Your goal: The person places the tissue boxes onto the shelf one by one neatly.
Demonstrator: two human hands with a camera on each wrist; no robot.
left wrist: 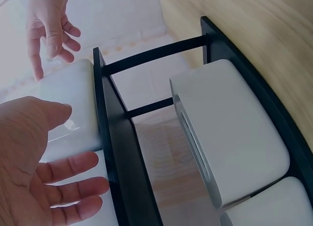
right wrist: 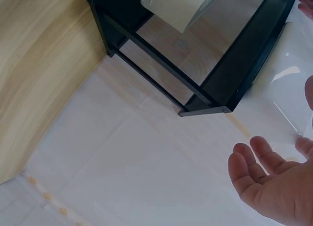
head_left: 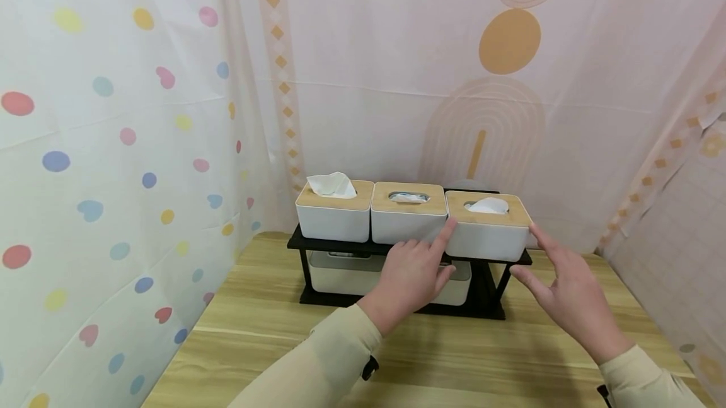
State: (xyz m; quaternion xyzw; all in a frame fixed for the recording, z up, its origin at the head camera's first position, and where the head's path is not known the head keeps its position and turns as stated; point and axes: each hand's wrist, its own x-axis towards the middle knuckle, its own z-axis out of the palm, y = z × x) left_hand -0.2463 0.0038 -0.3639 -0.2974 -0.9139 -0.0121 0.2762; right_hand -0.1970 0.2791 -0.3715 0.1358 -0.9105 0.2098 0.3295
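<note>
Three white tissue boxes with wooden lids stand in a row on a black two-tier rack (head_left: 334,245). At the right-hand box (head_left: 488,242), my left hand (head_left: 405,272) touches the front left corner with a stretched index finger. My right hand (head_left: 573,294) has its index fingertip at that box's right corner, the thumb apart below. In the left wrist view the left hand's other fingers (left wrist: 73,191) are loosely extended, holding nothing. The middle box (head_left: 408,226) and left box (head_left: 333,224) sit beside it; white tissue (head_left: 334,185) sticks up from the left one.
More white boxes (head_left: 340,277) lie on the rack's lower tier, partly hidden behind my left hand. The rack stands on a wood-grain table (head_left: 261,313). A patterned curtain (head_left: 368,124) hangs behind, and a dotted one (head_left: 113,162) on the left.
</note>
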